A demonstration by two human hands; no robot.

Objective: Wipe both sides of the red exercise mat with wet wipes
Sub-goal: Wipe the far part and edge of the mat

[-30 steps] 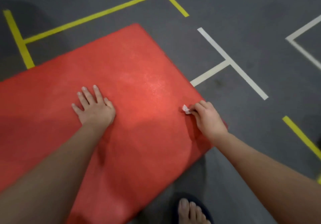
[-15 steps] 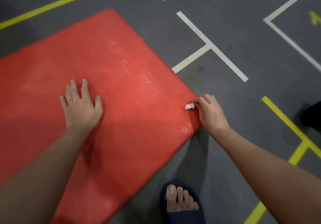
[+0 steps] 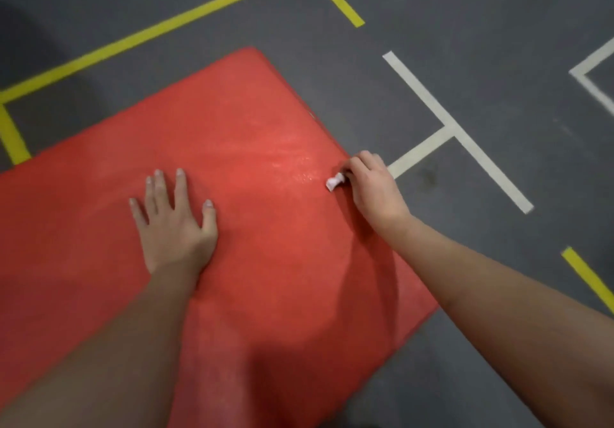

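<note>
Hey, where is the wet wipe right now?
In the head view, the wet wipe is pinched in the right hand, on the red mat by its right edge, close to the white floor line.

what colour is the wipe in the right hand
White, a small wad pinched in the right hand; head view.

**Red mat flat, wipe at its right edge**

I see the red exercise mat [image 3: 265, 261] lying flat on the grey floor [image 3: 432, 45], set at an angle with one rounded corner pointing away. A damp sheen glints near its right edge. The wet wipe [image 3: 333, 182], small, white and crumpled, touches the mat there, pinched in the right hand [image 3: 372, 185].
</note>
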